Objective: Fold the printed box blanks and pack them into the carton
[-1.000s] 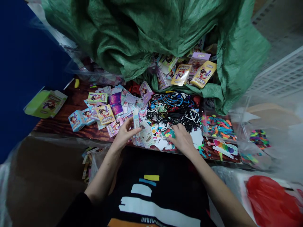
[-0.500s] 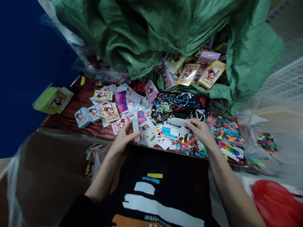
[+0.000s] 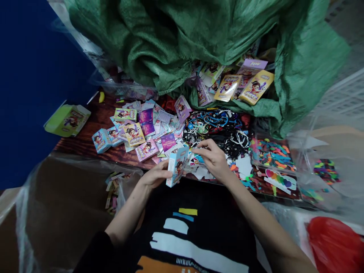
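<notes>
My left hand (image 3: 156, 175) is closed around a small light-blue cardboard box (image 3: 176, 167) with a cartoon girl printed on it, held tilted above the table's front edge. To the right of the box, my right hand (image 3: 212, 159) has thumb and fingertips drawn together; whatever is between them is too small to make out. Under that hand lie white die-cut stickers (image 3: 201, 172), partly covered by it. Left of the box, a pink box (image 3: 147, 150), a yellow box (image 3: 133, 134) and a purple packet (image 3: 168, 142) rest on a heap of printed cards.
A tangle of cords (image 3: 216, 121) lies behind my right hand. Green sacking (image 3: 182, 41) with more boxes hangs over the back. On the right is a clear tray (image 3: 273, 153) of colourful small pieces; a green open box (image 3: 68, 119) stands far left. Below is a plastic-lined carton (image 3: 71, 197).
My right hand has moved left towards the box, and the white piece it held is out of its fingers. My left hand has moved slightly right and turned the box's printed face into view.
</notes>
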`<control>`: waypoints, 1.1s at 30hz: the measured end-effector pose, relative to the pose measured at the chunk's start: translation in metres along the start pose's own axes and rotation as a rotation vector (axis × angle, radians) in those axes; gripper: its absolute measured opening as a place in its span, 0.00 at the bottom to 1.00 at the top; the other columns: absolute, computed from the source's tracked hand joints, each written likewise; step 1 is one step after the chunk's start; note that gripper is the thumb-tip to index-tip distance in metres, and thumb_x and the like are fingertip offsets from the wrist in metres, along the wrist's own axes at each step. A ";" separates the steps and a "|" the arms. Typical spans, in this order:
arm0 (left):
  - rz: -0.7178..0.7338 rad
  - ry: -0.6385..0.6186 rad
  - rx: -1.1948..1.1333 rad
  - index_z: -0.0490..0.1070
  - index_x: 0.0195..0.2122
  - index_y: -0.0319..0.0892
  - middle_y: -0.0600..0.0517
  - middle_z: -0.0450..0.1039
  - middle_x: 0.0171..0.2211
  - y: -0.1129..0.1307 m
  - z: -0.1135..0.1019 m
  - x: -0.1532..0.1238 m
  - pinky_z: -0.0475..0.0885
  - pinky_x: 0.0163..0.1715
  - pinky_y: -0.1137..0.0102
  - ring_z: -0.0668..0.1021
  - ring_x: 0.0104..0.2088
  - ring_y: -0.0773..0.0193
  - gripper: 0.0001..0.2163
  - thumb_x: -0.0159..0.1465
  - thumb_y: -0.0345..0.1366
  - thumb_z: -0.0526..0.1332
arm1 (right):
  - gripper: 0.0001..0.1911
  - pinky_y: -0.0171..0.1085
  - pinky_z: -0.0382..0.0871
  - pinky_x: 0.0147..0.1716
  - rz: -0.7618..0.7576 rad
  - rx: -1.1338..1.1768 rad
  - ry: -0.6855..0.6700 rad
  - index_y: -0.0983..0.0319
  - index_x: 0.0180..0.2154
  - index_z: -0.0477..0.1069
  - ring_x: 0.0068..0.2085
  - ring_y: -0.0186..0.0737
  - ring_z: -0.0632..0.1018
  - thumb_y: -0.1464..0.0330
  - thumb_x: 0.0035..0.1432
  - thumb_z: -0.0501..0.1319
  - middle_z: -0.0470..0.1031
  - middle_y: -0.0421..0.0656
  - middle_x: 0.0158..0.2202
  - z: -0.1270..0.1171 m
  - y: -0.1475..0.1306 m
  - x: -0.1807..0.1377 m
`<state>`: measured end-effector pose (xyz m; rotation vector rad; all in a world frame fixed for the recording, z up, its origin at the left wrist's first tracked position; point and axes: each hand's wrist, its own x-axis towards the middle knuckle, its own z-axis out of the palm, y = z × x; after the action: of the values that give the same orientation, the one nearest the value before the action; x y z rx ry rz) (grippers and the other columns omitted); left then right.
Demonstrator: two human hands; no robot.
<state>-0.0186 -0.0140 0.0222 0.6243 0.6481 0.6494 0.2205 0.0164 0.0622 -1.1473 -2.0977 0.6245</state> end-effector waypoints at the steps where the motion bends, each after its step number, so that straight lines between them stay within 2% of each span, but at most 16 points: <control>1: 0.009 0.014 -0.008 0.74 0.50 0.40 0.41 0.80 0.42 0.000 -0.003 0.000 0.75 0.36 0.61 0.81 0.41 0.46 0.31 0.45 0.45 0.75 | 0.19 0.43 0.72 0.41 -0.008 0.052 0.013 0.55 0.42 0.79 0.45 0.43 0.75 0.75 0.64 0.51 0.72 0.47 0.44 0.004 -0.001 0.005; 5: 0.036 0.061 -0.061 0.70 0.55 0.40 0.40 0.79 0.45 0.001 -0.015 -0.008 0.77 0.39 0.57 0.81 0.45 0.41 0.38 0.43 0.48 0.74 | 0.16 0.44 0.71 0.47 0.002 0.251 0.041 0.57 0.41 0.78 0.49 0.43 0.75 0.74 0.64 0.52 0.72 0.46 0.46 0.019 0.002 0.020; 8: 0.095 0.140 -0.085 0.69 0.55 0.41 0.40 0.79 0.44 0.005 -0.023 -0.015 0.77 0.35 0.58 0.81 0.43 0.40 0.39 0.43 0.49 0.75 | 0.20 0.44 0.73 0.46 0.142 0.319 0.028 0.57 0.54 0.70 0.49 0.43 0.76 0.73 0.63 0.52 0.69 0.48 0.53 0.035 0.012 0.022; 10: 0.151 0.221 -0.058 0.71 0.52 0.40 0.41 0.80 0.42 0.010 -0.027 -0.017 0.77 0.35 0.59 0.82 0.42 0.43 0.35 0.43 0.48 0.75 | 0.23 0.45 0.73 0.45 0.186 0.219 -0.085 0.58 0.59 0.64 0.48 0.44 0.76 0.71 0.63 0.53 0.68 0.50 0.54 0.046 0.016 0.019; 14: 0.221 0.336 0.039 0.76 0.43 0.39 0.44 0.81 0.37 0.020 -0.028 -0.017 0.75 0.39 0.63 0.82 0.39 0.50 0.28 0.42 0.45 0.76 | 0.20 0.51 0.68 0.49 0.040 -0.228 -0.378 0.62 0.55 0.67 0.51 0.53 0.70 0.72 0.60 0.61 0.70 0.52 0.53 0.057 0.006 0.013; 18: 0.247 0.378 0.081 0.77 0.40 0.39 0.46 0.81 0.36 0.023 -0.025 -0.015 0.74 0.37 0.64 0.81 0.37 0.52 0.26 0.41 0.44 0.77 | 0.16 0.49 0.66 0.43 -0.002 -0.505 -0.457 0.64 0.49 0.70 0.48 0.55 0.69 0.72 0.58 0.64 0.72 0.53 0.46 0.057 -0.006 0.016; 22: 0.257 0.395 0.079 0.78 0.41 0.40 0.47 0.81 0.36 0.021 -0.023 -0.015 0.74 0.42 0.63 0.81 0.41 0.49 0.25 0.42 0.44 0.76 | 0.16 0.47 0.64 0.43 0.027 -0.556 -0.492 0.64 0.47 0.70 0.47 0.54 0.69 0.71 0.56 0.66 0.72 0.52 0.44 0.053 -0.002 0.019; 27: 0.226 0.373 0.058 0.77 0.43 0.39 0.45 0.81 0.37 0.017 -0.028 -0.017 0.75 0.39 0.63 0.81 0.39 0.50 0.27 0.43 0.44 0.76 | 0.25 0.47 0.64 0.44 0.028 -0.527 -0.516 0.63 0.50 0.67 0.48 0.54 0.69 0.68 0.51 0.71 0.70 0.52 0.47 0.048 0.000 0.014; 30: 0.228 0.371 0.053 0.77 0.42 0.38 0.45 0.81 0.39 0.016 -0.026 -0.016 0.75 0.40 0.64 0.81 0.40 0.51 0.27 0.43 0.44 0.77 | 0.22 0.47 0.63 0.44 0.032 -0.552 -0.508 0.64 0.47 0.69 0.48 0.54 0.69 0.70 0.51 0.70 0.71 0.53 0.46 0.048 -0.001 0.014; 33: 0.227 0.370 0.049 0.77 0.43 0.38 0.44 0.81 0.40 0.017 -0.023 -0.014 0.75 0.40 0.65 0.81 0.41 0.50 0.27 0.42 0.45 0.77 | 0.14 0.45 0.63 0.44 0.063 -0.496 -0.491 0.63 0.41 0.70 0.47 0.52 0.69 0.72 0.52 0.69 0.71 0.51 0.44 0.043 0.004 0.020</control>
<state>-0.0491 -0.0064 0.0243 0.6341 0.9474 0.9766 0.1830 0.0318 0.0367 -1.4405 -2.7497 0.4553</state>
